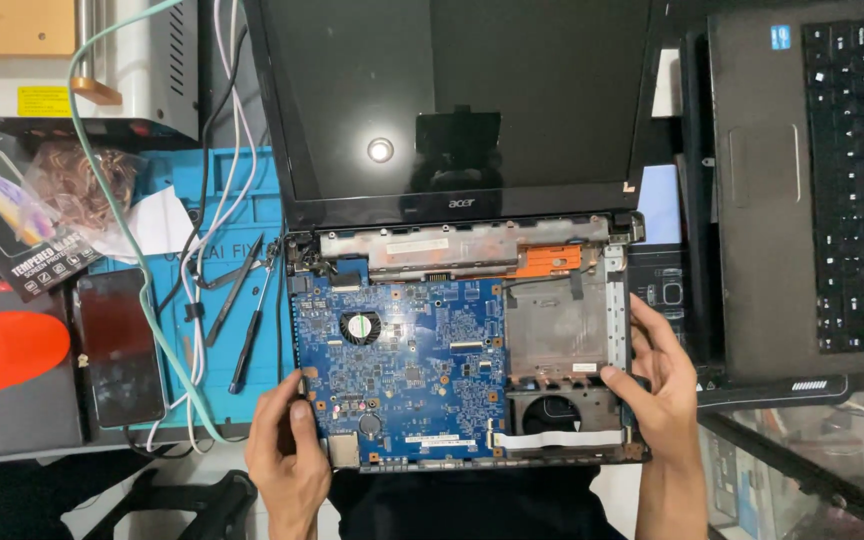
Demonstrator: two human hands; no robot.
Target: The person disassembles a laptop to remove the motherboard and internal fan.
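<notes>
Head camera, close overhead, straight down onto the workbench (pixel 242 200).

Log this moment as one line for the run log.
left hand: on blue board corner | right hand: gripping laptop base right edge | screen: open, dark

I see the opened laptop base (pixel 462 370) lying flat, blue motherboard (pixel 402 365) exposed at nine o'clock, dark screen (pixel 452 100) at twelve.

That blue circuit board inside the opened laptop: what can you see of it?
The blue circuit board lies flat and exposed in the black laptop base, filling its left part. It is dotted with small chips, a round coin cell and connectors. The left hand grips its lower left corner; the right hand holds the base's right edge.
</notes>
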